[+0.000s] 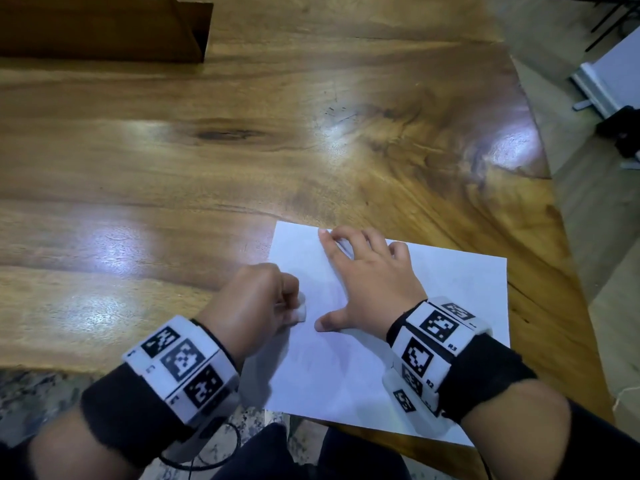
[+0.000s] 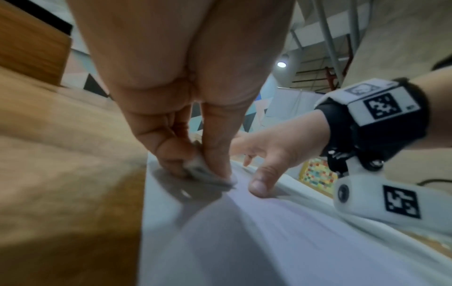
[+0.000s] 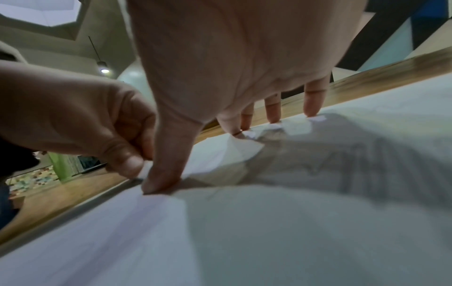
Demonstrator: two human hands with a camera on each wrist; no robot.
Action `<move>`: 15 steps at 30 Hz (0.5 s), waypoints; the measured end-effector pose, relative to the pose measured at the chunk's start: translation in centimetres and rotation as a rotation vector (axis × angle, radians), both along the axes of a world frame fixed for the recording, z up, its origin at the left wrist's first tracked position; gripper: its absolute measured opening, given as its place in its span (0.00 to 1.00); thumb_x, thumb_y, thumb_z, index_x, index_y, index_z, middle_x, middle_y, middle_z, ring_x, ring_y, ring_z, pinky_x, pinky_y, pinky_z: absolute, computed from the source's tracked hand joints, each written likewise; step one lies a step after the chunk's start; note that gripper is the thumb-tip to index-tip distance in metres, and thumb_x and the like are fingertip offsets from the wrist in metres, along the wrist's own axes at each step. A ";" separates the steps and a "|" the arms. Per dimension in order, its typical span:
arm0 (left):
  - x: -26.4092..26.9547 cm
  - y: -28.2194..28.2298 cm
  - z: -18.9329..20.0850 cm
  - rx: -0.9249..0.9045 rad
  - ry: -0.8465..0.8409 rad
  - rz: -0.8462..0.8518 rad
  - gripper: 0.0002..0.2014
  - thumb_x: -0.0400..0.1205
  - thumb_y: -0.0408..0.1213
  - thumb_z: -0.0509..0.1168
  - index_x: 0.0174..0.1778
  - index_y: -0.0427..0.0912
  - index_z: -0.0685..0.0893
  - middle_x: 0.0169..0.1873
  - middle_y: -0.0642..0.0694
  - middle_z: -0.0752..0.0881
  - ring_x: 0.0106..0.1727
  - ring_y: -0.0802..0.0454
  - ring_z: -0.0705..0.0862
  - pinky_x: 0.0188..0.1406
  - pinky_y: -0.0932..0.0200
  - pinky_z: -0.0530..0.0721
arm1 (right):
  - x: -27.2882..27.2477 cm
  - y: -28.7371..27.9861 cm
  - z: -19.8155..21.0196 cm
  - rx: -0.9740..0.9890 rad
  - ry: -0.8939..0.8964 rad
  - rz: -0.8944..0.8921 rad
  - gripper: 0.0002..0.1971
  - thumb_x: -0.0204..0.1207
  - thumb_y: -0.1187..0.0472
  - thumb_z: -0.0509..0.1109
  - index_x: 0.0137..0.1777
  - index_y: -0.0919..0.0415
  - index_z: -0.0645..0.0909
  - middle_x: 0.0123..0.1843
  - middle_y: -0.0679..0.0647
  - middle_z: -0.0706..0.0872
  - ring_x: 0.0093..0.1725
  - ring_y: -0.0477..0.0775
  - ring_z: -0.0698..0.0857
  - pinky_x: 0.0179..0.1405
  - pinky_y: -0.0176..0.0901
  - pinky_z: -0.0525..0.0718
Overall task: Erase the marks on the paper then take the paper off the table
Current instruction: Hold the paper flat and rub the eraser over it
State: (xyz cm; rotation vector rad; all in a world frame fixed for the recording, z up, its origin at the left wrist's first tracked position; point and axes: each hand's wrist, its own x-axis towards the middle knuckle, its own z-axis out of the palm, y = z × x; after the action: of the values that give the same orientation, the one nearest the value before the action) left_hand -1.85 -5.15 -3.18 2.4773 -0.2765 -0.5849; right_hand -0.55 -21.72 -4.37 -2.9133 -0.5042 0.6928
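A white sheet of paper [image 1: 349,368] lies at the near right of the wooden table [image 1: 207,161], its near edge hanging over the table's rim. My left hand [image 1: 263,299] pinches a small white eraser [image 1: 300,311] and presses it on the paper's left part; the left wrist view shows the eraser [image 2: 208,174] held between thumb and fingers against the sheet [image 2: 269,241]. My right hand [image 1: 367,271] lies flat on the paper with fingers spread, thumb tip down. Faint pencil marks [image 3: 354,164] show on the paper [image 3: 269,232] in the right wrist view.
A brown paper bag [image 1: 104,26] lies at the table's far left. The table's right edge [image 1: 561,220] runs close to the paper, with floor and a white appliance [image 1: 609,77] beyond. Dark trousers [image 1: 277,455] are below the near edge.
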 end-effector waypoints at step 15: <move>6.5 -1.7 0.9 0.009 0.132 0.087 0.08 0.64 0.35 0.78 0.26 0.43 0.84 0.23 0.50 0.84 0.31 0.50 0.83 0.38 0.59 0.81 | -0.2 -1.3 0.1 0.059 0.005 -0.010 0.58 0.61 0.32 0.75 0.84 0.51 0.45 0.82 0.43 0.49 0.78 0.48 0.50 0.72 0.46 0.55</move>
State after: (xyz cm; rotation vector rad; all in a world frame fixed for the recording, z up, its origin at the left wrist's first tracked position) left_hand 4.69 -6.83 -2.26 2.4329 -0.1141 -0.7104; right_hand -0.75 -22.98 -4.26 -2.8571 -0.5007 0.6715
